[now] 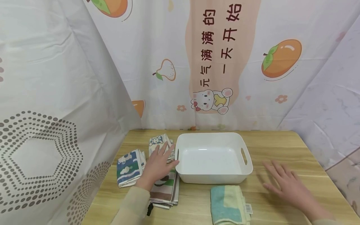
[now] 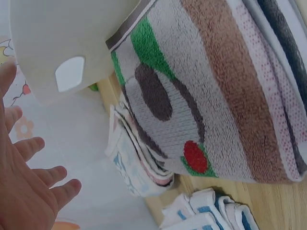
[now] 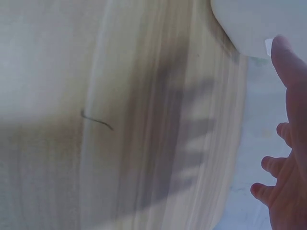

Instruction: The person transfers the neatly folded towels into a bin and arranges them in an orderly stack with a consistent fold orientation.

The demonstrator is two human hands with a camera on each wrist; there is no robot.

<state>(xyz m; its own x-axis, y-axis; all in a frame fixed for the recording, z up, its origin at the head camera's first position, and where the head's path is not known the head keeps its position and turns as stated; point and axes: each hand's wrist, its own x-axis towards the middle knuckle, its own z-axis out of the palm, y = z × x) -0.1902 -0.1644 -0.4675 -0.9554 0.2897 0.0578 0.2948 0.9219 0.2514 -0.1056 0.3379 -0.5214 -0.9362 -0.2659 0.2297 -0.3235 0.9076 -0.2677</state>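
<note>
A white plastic basket [image 1: 211,179] with slot handles stands on the wooden table. Just left of it, my left hand [image 1: 157,165] hovers with spread fingers above a grey, brown and green striped towel [image 1: 167,193] and a cream patterned towel [image 1: 156,140]. Beside that hand lies a folded blue and green towel [image 1: 127,170]. The left wrist view shows nothing in the left palm [image 2: 24,191]. My right hand [image 1: 289,187], fingers extended, is over the table to the right of the basket, holding nothing. A folded teal and yellow towel [image 1: 225,203] lies in front of the basket.
The wooden table [image 1: 270,143] ends at a printed white curtain [image 1: 239,122] behind the basket. Another curtain [image 1: 56,93] hangs along the left side. A small black object [image 1: 150,208] lies by the striped towel's near edge.
</note>
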